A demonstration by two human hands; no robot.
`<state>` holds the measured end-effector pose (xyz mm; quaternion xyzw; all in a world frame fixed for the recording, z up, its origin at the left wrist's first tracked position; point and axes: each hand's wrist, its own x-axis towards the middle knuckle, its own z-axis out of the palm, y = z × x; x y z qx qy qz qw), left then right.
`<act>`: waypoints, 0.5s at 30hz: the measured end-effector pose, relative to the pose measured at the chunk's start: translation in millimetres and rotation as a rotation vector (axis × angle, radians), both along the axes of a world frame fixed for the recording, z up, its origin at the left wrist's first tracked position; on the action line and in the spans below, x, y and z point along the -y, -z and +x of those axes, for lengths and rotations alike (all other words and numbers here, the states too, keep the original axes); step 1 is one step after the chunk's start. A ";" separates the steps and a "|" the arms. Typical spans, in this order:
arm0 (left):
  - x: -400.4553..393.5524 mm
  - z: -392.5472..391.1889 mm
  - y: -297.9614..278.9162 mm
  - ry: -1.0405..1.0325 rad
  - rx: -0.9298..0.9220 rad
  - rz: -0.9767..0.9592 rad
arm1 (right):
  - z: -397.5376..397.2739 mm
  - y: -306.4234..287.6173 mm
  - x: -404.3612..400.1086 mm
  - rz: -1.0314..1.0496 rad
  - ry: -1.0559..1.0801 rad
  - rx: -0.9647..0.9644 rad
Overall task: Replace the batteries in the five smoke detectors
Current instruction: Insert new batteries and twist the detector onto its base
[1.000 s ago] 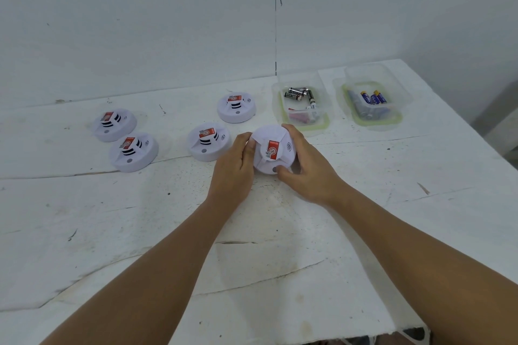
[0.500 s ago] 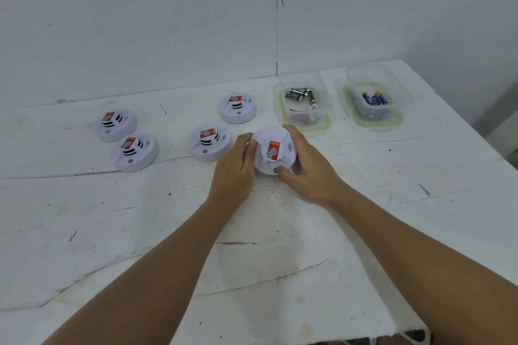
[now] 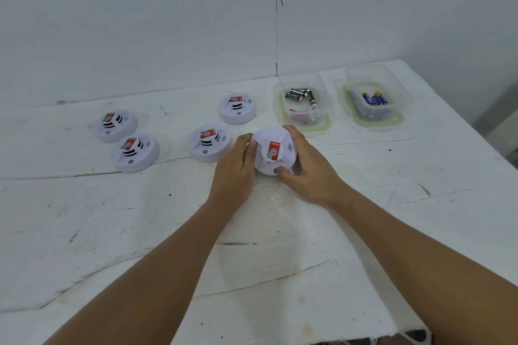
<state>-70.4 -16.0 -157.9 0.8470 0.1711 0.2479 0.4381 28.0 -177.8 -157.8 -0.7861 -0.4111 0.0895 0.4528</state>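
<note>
A white round smoke detector (image 3: 273, 152) with a red label is tilted toward me at the table's middle. My left hand (image 3: 234, 168) grips its left side and my right hand (image 3: 308, 168) grips its right side, thumb on its front edge. Several more white detectors lie flat: one close on the left (image 3: 209, 142), one behind (image 3: 237, 108), two at far left (image 3: 134, 152) (image 3: 116, 124). A clear tub (image 3: 304, 105) holds black batteries. A second clear tub (image 3: 374, 102) holds blue batteries.
The white table (image 3: 168, 232) is worn and cracked. Its right edge (image 3: 501, 154) falls away beside the tubs, and its front edge runs along the bottom right. A white wall stands directly behind the table.
Both hands keep their hold on the detector; it has shifted only slightly. Nothing else has moved.
</note>
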 end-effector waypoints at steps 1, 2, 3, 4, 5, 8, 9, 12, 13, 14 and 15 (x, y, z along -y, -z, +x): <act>-0.1 -0.1 -0.1 -0.001 0.002 0.000 | -0.3 -0.3 0.2 0.007 -0.004 0.004; -0.1 0.0 -0.1 -0.001 0.003 0.001 | -0.5 0.0 0.3 0.009 -0.007 0.009; -0.1 0.0 -0.4 0.000 0.003 0.003 | -0.8 0.0 0.4 0.009 -0.008 0.008; -0.2 0.1 -0.6 0.001 0.003 0.003 | -0.8 0.5 0.3 0.005 -0.005 0.006; 0.0 0.0 -0.8 0.003 0.003 0.002 | -0.7 0.6 0.2 -0.002 0.001 0.001; 0.6 -0.1 -1.5 0.006 0.007 -0.001 | -0.8 -0.1 0.3 -0.011 0.009 -0.004; 0.9 -0.1 -1.7 0.005 0.007 -0.001 | -1.1 -0.7 0.3 -0.008 0.006 -0.001; 0.4 0.0 -1.3 0.000 0.004 0.004 | -1.4 0.0 0.0 -0.001 0.000 0.006; 0.1 0.1 -1.3 -0.001 0.003 0.006 | -1.4 0.2 -0.4 -0.009 0.002 0.004; -0.1 0.2 -1.3 -0.001 0.001 0.006 | -1.3 0.0 -0.7 -0.018 0.007 0.000; 0.0 0.2 -1.4 -0.001 -0.001 0.006 | -1.7 -0.5 -0.8 -0.027 0.009 -0.003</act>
